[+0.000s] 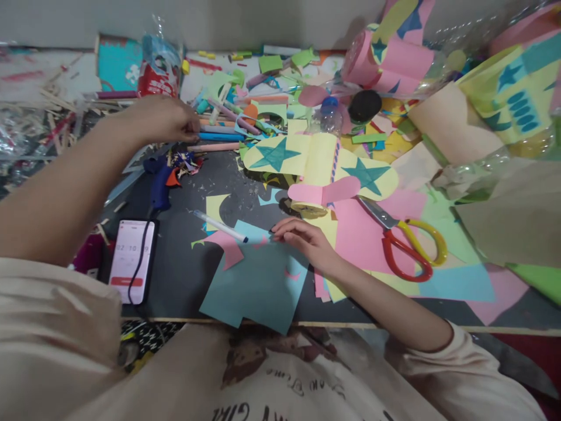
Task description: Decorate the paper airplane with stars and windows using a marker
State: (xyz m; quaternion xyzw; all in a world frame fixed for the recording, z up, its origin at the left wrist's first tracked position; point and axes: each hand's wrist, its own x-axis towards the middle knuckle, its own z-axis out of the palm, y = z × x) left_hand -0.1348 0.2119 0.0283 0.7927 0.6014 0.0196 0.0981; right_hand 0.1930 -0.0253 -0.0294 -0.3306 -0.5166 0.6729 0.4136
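My left hand (169,120) reaches to the back left, fingers curled and closed at the ends of several rolled paper tubes (221,137). What it grips, if anything, is hidden. My right hand (302,237) lies with loosely stretched fingers at the upper edge of blue-green paper sheets (258,286), holding nothing I can see. A white pen with a dark cap (221,226) lies across paper scraps left of it. Just behind my right hand is a yellow paper airplane (318,161) with teal stars and a pink propeller.
Red-and-yellow scissors (414,248) lie on coloured paper at right. A blue glue gun (161,187) and a phone showing a timer (131,257) are at left. Paper scraps, a teal cup (118,63), plastic bottles and a pink paper model (385,61) crowd the back.
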